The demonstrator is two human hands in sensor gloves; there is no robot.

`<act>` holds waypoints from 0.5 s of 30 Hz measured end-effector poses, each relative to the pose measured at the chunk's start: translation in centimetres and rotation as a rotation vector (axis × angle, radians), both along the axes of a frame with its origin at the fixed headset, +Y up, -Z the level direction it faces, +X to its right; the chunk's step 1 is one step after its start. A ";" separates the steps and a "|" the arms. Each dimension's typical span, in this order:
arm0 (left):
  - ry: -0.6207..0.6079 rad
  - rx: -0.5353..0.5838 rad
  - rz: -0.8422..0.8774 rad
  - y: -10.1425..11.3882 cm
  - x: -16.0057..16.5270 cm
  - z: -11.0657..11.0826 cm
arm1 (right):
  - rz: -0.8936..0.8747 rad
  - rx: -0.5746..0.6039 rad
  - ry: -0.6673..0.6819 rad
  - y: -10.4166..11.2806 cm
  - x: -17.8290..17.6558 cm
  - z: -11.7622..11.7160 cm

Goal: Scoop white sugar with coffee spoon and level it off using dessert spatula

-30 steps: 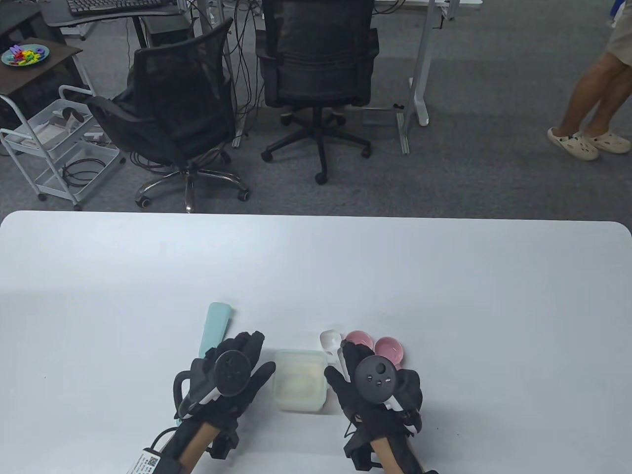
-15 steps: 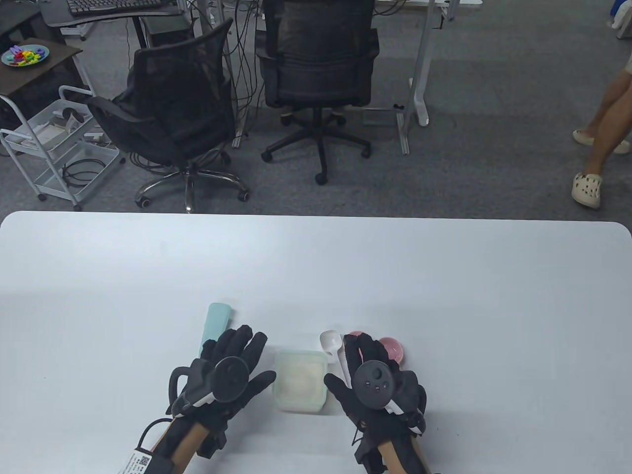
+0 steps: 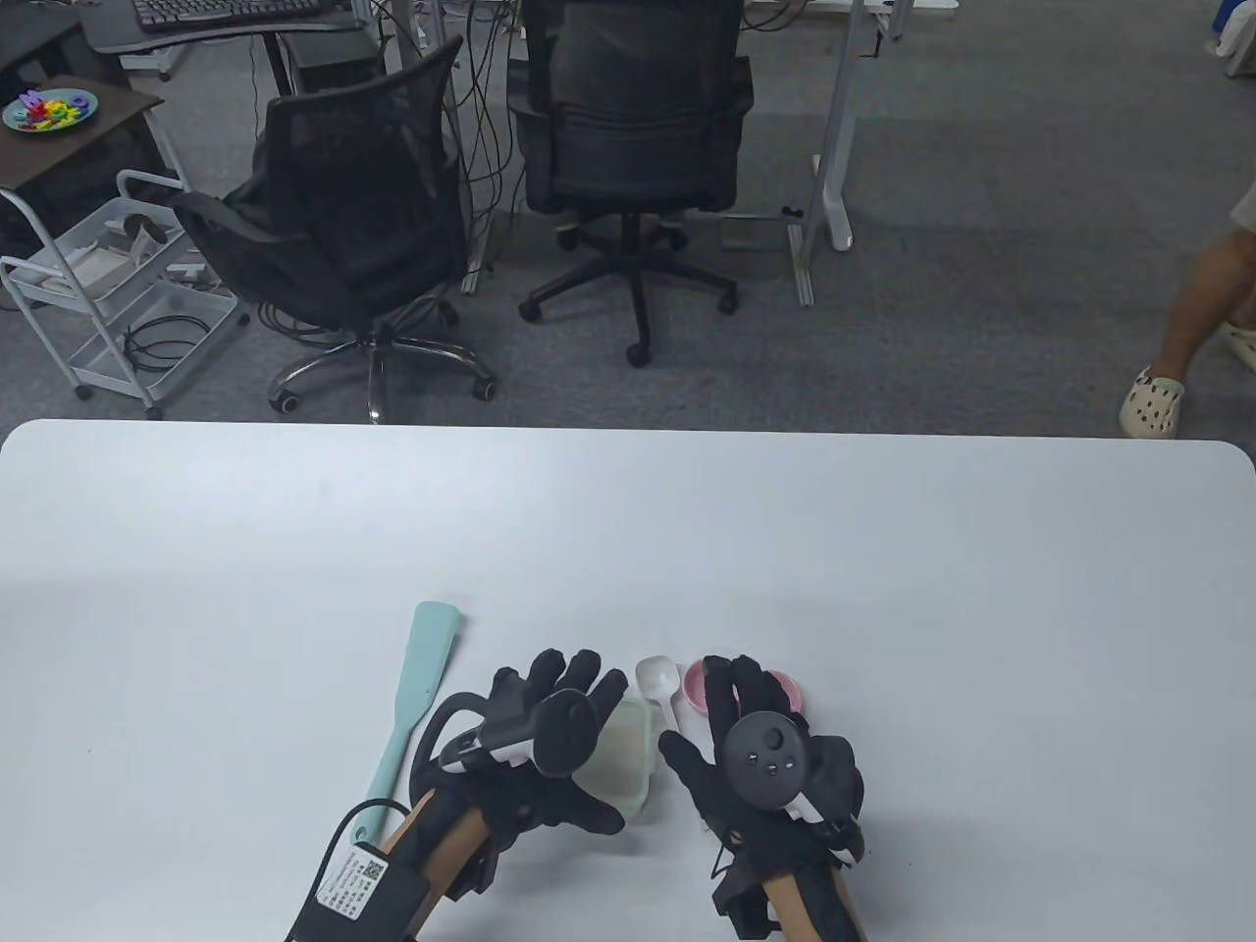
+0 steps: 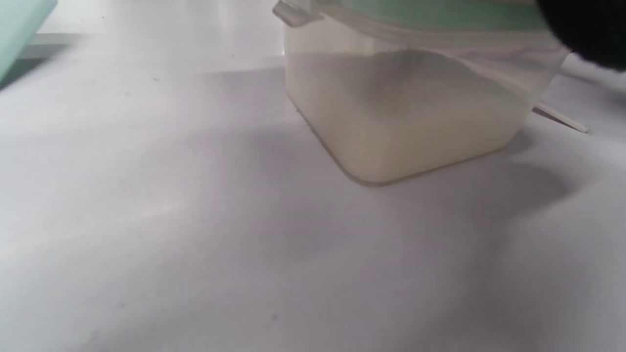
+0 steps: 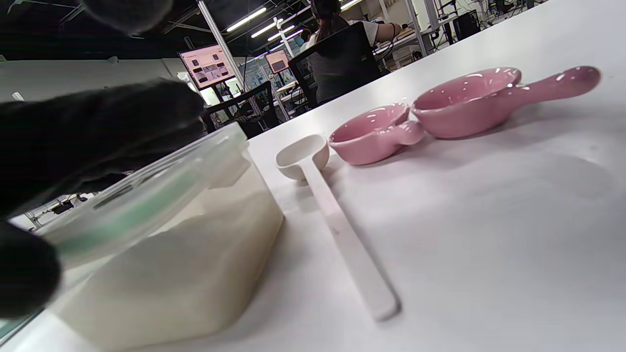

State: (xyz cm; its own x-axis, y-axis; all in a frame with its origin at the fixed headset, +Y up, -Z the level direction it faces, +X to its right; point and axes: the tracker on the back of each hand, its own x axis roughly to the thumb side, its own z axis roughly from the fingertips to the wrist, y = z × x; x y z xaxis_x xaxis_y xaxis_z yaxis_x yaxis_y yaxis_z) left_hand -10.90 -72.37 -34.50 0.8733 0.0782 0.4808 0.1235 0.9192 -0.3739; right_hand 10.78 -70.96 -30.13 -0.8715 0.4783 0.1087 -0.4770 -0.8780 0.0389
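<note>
The white coffee spoon [image 5: 337,230] lies on the desk [image 3: 883,589] between the lidded sugar container [image 5: 161,254] and two pink bowls [image 5: 430,115]. It looks light, stiff and slippery, best pinched at mid-handle. The right hand [image 3: 760,760] hovers spread and empty, and the left hand [image 3: 549,731] rests on the lid, its grip unclear.

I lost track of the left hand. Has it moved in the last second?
Yes. The left hand went right, off the spatula and onto the sugar box.
</note>
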 end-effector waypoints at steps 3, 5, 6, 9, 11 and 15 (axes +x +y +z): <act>-0.006 0.020 0.029 0.0 0.3 -0.1 | -0.004 0.007 0.008 0.0 -0.1 0.0; -0.006 0.009 0.061 -0.1 0.2 -0.1 | -0.002 0.015 0.013 0.1 -0.2 0.1; -0.009 0.011 0.059 0.0 0.2 -0.1 | -0.002 0.019 0.014 0.2 -0.2 0.1; -0.011 0.030 0.070 0.2 0.0 0.1 | -0.007 0.023 0.016 0.1 -0.2 0.1; -0.013 0.037 0.080 0.5 -0.1 0.1 | -0.001 0.022 0.015 0.1 -0.3 0.1; -0.002 0.039 0.108 1.2 -0.6 0.1 | 0.005 0.023 0.013 0.2 -0.3 0.2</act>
State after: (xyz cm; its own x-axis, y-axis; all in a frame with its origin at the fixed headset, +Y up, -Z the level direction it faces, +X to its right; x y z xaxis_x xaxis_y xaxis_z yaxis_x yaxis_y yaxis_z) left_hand -11.46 -71.16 -34.44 0.8600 0.1527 0.4870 0.0239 0.9411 -0.3373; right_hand 10.52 -70.80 -29.97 -0.8722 0.4713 0.1311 -0.4723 -0.8811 0.0246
